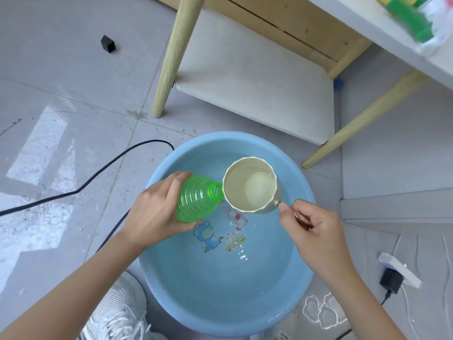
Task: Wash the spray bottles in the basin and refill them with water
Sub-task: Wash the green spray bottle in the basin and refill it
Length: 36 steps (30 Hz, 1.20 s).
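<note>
Floor: you are crouched over grey tiles (61, 94) beside a white table on pale wooden legs (176, 52). A black cable (103, 173) runs past on the left.
Basin: the blue basin (220, 298) sits on the floor in front of you with shallow water over its cartoon decals.
Bottle: the green ribbed spray bottle (198, 200) is above the basin's left half, tilted, with its bare threaded neck pointing right. No spray head is on it.
Left hand: your left hand (154, 209) grips the bottle's body, fingers wrapped behind it and thumb under its base.
Cup: the cream cup (247, 185) holds some water, and its rim is just beside the bottle's mouth.
Right hand: your right hand (316, 229) has fingers curled on the cup's handle (278, 203), thumb tip pressed near the cup wall.
Done so far: the cap is off and the cup is filled. This looks like the start of the pour.
Unclear: you cannot tell how much water is in the bottle, or whether it is washed.
Left: tip the cup into the narrow neck, refit the head, then handle the other bottles, none of which are in sight.
</note>
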### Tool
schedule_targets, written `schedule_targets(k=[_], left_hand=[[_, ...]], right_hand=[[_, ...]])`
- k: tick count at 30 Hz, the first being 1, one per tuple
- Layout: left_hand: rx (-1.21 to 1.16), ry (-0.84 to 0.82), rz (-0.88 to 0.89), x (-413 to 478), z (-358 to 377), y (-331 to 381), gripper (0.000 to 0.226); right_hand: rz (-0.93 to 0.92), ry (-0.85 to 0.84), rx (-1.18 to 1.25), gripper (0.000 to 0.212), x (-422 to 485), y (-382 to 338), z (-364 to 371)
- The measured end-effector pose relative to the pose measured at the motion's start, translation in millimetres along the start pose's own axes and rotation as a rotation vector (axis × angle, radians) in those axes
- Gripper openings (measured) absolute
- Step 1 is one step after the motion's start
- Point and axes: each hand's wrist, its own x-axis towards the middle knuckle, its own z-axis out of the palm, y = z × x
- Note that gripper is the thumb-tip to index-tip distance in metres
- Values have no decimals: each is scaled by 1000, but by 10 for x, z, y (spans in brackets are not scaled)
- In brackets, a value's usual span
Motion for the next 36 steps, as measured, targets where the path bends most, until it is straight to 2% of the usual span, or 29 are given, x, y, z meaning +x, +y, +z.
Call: schedule_targets(k=[16, 21, 30, 36], left_hand=[[-18, -26, -1, -7, -4, -2, 94], [-11, -16, 5, -4, -4, -14, 87], [-7, 0, 28, -3, 2, -15, 90], [-14, 1, 37, -1, 11, -22, 87]], right_hand=[[-124, 37, -75, 47, -2, -54, 12], [-186, 41, -132, 50, 3, -55, -2], [-233, 56, -160, 52, 12, -51, 7], [-240, 53, -160, 44, 8, -41, 4]])
